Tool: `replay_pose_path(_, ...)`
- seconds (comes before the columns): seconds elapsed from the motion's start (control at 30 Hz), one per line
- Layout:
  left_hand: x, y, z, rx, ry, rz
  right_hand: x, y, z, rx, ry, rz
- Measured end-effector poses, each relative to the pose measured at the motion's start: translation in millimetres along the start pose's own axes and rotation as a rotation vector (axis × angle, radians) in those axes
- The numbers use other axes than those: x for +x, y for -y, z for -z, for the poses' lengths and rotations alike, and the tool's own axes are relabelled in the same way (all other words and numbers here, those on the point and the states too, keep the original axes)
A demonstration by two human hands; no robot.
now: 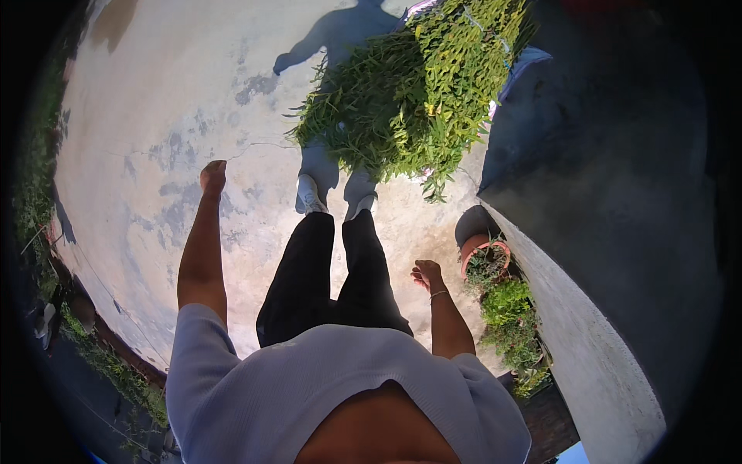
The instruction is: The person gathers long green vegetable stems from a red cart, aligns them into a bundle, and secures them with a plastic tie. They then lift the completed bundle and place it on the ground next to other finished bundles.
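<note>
My left hand hangs over the concrete floor on the left, its fingers folded in and nothing seen in it. Lower and to the right, my right hand is empty, its fingers loosely bent and a little apart, with a thin band at the wrist. A large heap of cut green leafy stems lies on the floor just ahead of my shoes. Part of a pale cloth or sheet shows at the heap's right edge. Neither hand touches the heap.
A terracotta flower pot and green plants stand right of my right hand, beside a low wall. Plants line the left edge of the concrete floor. My shadow falls across the floor and heap.
</note>
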State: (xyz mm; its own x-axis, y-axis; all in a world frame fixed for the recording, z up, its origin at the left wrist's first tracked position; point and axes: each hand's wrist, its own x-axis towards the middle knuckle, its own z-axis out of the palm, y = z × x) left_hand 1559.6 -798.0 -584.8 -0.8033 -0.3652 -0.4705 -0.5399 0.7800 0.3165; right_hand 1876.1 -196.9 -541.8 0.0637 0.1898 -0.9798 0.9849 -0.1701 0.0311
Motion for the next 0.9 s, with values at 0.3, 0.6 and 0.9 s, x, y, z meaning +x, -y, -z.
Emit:
replay_pose_path(0.3, 190.5, -89.6, -262.0, 0.169, 0.118, -0.426, 255.0, 22.2, -9.6, 0.464, -0.024, -0.004)
replay_pose_path(0.6, 196.6, -174.4, -449.5, 0.212, 0.323, -0.494, 456.7, 145.1, -35.0, 0.796, -0.131, 0.211)
replay_pose_path(0.9, 212.2, -130.7, -454.1, -0.072, 0.501, -0.028, 446.4, 159.9, -48.2, -0.162, -0.548, 0.263)
